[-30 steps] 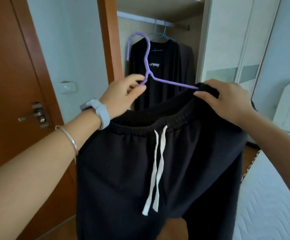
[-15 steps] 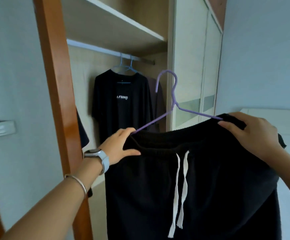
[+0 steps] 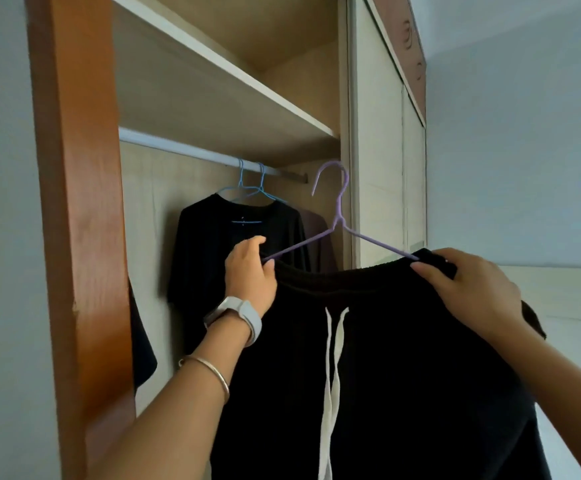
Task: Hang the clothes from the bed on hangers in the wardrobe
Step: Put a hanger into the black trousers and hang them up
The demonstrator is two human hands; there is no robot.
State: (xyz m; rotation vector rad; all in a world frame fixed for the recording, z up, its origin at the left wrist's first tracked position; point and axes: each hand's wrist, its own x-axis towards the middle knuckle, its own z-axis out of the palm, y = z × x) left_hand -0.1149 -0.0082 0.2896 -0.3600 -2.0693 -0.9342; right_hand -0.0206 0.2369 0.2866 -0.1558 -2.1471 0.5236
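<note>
An open wardrobe fills the background; under its rail a black shirt hangs on blue hangers. Below the rail's right end, black trousers ride a purple hanger, hook off the rail; the left hand grips its left arm and the right hand pinches waistband and hanger end

1. Wears a smartwatch on the left wrist, centre-left of the frame: pale grey-white band, rounded case with a darker edge.
2. Wears a thin, plain, silver-coloured bangle further down the same forearm, towards the lower left.
3. Shows bare forearms on both sides, with the left hand and the right hand bare too.
</note>
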